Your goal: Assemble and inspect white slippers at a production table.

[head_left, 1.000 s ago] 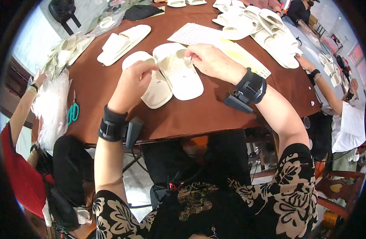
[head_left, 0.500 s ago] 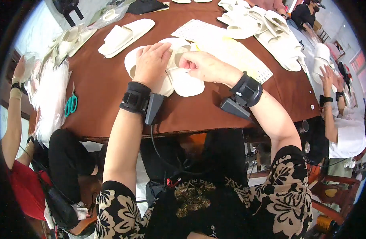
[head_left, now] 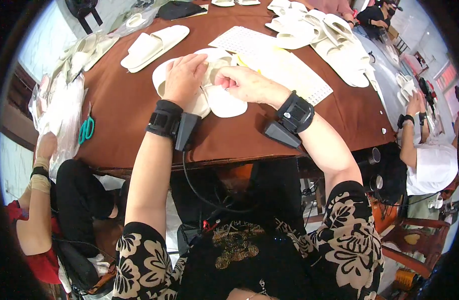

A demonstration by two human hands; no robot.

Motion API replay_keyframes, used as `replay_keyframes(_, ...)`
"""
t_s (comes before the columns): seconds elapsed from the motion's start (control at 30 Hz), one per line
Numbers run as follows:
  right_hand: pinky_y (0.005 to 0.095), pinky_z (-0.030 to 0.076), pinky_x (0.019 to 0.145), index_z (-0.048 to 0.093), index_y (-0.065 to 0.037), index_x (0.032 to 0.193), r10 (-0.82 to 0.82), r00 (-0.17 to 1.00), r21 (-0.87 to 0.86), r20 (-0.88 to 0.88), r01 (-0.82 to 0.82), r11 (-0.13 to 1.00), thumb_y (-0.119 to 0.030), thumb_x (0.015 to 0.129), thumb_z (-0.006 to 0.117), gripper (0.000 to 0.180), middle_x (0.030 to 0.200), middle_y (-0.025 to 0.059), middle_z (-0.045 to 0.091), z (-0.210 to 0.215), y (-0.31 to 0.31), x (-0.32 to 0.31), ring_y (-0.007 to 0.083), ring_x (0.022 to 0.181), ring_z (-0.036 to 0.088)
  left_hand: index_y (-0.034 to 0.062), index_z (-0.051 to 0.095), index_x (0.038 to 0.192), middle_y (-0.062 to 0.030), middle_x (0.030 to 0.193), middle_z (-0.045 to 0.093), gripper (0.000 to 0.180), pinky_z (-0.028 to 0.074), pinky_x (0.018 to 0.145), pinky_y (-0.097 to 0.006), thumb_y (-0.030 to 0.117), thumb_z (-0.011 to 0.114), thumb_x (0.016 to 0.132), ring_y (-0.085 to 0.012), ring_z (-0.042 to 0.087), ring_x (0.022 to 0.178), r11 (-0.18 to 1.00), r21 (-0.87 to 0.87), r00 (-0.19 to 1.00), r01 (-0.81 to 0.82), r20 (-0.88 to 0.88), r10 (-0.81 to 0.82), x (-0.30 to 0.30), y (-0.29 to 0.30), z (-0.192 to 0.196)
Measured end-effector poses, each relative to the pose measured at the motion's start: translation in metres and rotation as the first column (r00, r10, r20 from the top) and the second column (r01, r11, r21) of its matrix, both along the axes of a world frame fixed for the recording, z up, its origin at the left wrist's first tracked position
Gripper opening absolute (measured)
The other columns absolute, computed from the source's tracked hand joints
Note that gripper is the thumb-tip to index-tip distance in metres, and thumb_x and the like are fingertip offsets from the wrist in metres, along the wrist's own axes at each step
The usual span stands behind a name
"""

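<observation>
A pair of cream slide slippers lies side by side on the brown tablecloth in front of me. My left hand [head_left: 183, 79] rests flat over the left slipper [head_left: 160, 76], fingers stretched out toward its strap. Over the right slipper [head_left: 230, 104] my right hand [head_left: 250, 85] is closed, fingers curled and pressed together near the strap. Whatever its fingertips hold, if anything, is hidden. Just beyond the right hand lie white sticker sheets [head_left: 305, 75] with small printed marks, and a yellow strip [head_left: 249, 64] shows at their edge.
Another slipper pair [head_left: 155, 48] lies to the far left, a heap of slippers [head_left: 339, 47] to the far right. Teal-handled scissors [head_left: 87, 129] lie near clear plastic bags [head_left: 64, 107] at the left edge. Co-workers sit on both sides. A black cap [head_left: 180, 9] is at the back.
My view has shifted slightly, while both hands keep nearly the same place on the slippers. The co-worker's hand at left has come down; the one at right has moved with a slipper.
</observation>
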State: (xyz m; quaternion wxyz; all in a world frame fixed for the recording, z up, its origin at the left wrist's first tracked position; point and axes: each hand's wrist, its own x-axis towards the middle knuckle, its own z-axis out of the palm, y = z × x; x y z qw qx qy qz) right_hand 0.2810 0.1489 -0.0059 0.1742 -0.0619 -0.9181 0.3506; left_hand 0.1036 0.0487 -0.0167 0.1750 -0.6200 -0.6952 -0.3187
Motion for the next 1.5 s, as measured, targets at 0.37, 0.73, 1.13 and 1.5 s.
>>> replay_keyframes(0.37, 0.0323, 0.045, 0.072, 0.055, -0.004, 0.095, -0.014, 0.999, 0.011, -0.037, 0.014, 1.000, 0.005, 0.075, 0.046, 0.024, 0.085, 0.0080, 0.055, -0.0003, -0.0031, 0.0032, 0.0201, 0.080, 0.052, 0.0122, 0.062, 0.110, -0.0053, 0.112, 0.061, 0.028, 0.033, 0.095, -0.039, 0.028, 0.050, 0.091, -0.0231, 0.052, 0.110, 0.998, -0.059, 1.000, -0.009, -0.007, 0.008, 0.0012, -0.0022, 0.0053)
replay_keyframes(0.73, 0.0363, 0.046, 0.072, 0.054, -0.005, 0.093, 0.020, 0.996, 0.107, -0.083, -0.011, 0.994, 0.004, 0.075, 0.049, 0.020, 0.084, 0.0119, 0.058, -0.0011, -0.0035, 0.0000, 0.0285, 0.083, 0.057, 0.0127, 0.062, 0.111, -0.0047, 0.113, 0.061, 0.028, 0.033, 0.096, -0.038, 0.027, 0.051, 0.091, -0.0226, 0.052, 0.110, 0.998, -0.068, 1.000, -0.018, -0.005, 0.017, 0.0014, -0.0014, 0.0045)
replay_keyframes(1.13, 0.0274, 0.042, 0.070, 0.054, -0.005, 0.097, -0.036, 0.999, -0.044, 0.004, 0.037, 0.998, 0.006, 0.078, 0.041, 0.025, 0.083, 0.0036, 0.052, -0.0057, -0.0017, -0.0011, 0.0140, 0.079, 0.048, 0.0124, 0.063, 0.110, -0.0056, 0.111, 0.062, 0.027, 0.034, 0.095, -0.039, 0.026, 0.051, 0.090, -0.0234, 0.054, 0.108, 0.998, -0.052, 0.999, -0.021, -0.028, 0.019, 0.0010, -0.0012, 0.0040)
replay_keyframes(1.5, 0.0275, 0.042, 0.071, 0.054, -0.005, 0.096, -0.007, 1.000, -0.029, 0.012, 0.007, 1.000, 0.005, 0.077, 0.042, 0.025, 0.083, 0.0032, 0.052, -0.0047, -0.0010, -0.0023, 0.0145, 0.079, 0.049, 0.0123, 0.063, 0.109, -0.0055, 0.111, 0.062, 0.027, 0.034, 0.095, -0.038, 0.026, 0.052, 0.089, -0.0231, 0.054, 0.108, 0.999, -0.045, 0.999, -0.021, -0.027, 0.020, 0.0014, -0.0010, 0.0038)
